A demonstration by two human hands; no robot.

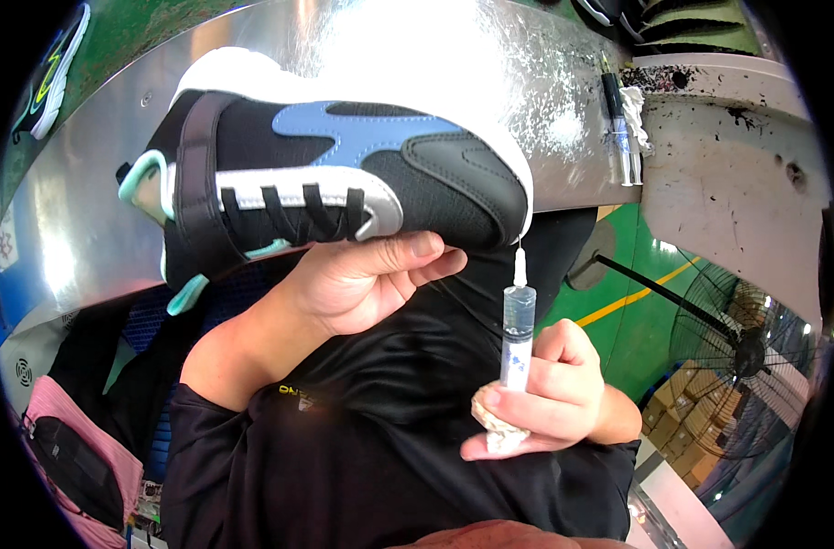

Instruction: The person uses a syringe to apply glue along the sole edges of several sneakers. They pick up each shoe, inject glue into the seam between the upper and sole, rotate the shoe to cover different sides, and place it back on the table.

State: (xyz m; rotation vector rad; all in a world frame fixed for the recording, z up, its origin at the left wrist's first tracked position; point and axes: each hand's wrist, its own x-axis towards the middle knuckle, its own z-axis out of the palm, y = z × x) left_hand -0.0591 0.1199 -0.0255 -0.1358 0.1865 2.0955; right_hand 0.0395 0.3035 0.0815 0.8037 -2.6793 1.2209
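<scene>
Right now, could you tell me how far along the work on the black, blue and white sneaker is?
In hand: the left hand holds the black, blue and white sneaker up on its side, while the right hand points a clear plastic syringe, still holding liquid, with its tip touching the white toe edge. A crumpled cloth wad sits in the same hand. What is done or left cannot be told; a second syringe lies on the metal bench.
</scene>
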